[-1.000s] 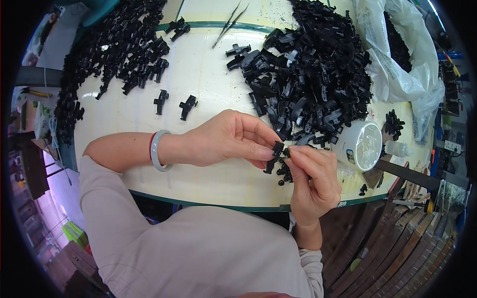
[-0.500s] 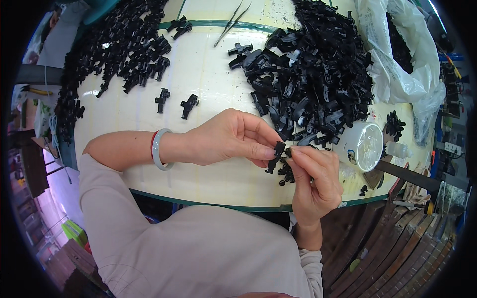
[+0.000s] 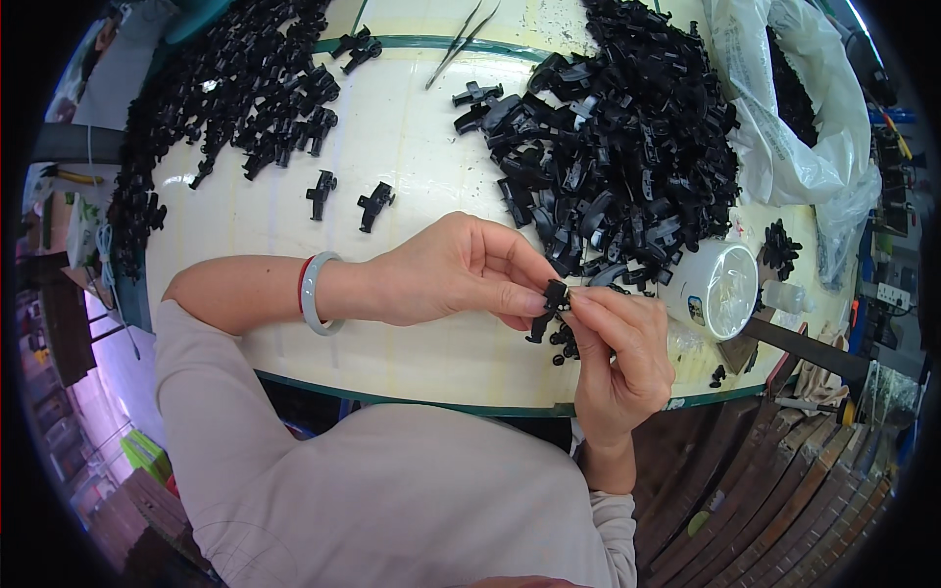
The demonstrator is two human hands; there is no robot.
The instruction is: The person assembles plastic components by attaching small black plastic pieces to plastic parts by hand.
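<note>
Between thumb and fingers, my left hand (image 3: 470,274) pinches a small black plastic part (image 3: 546,312), held tilted above the near side of the table. My right hand (image 3: 627,353) is closed in a pinch at the upper right side of that part; a small black piece seems to sit at its fingertips, mostly hidden. Just below the fingers lie small round black pieces (image 3: 562,343). Beyond my hands spreads a big heap of black plastic parts (image 3: 627,147). Two single black parts (image 3: 375,207) rest on the table to the left of it.
Another heap of black parts (image 3: 235,88) covers the far left. Tweezers (image 3: 461,44) lie at the far middle. On the right are a white tub (image 3: 720,291) on its side, a small clear bottle (image 3: 787,296) and a white plastic bag (image 3: 784,127). A green edge (image 3: 470,410) borders the table.
My right fingertips have closed in on the black part in my left hand and now touch it. The part has turned slightly. My left hand stays almost still.
</note>
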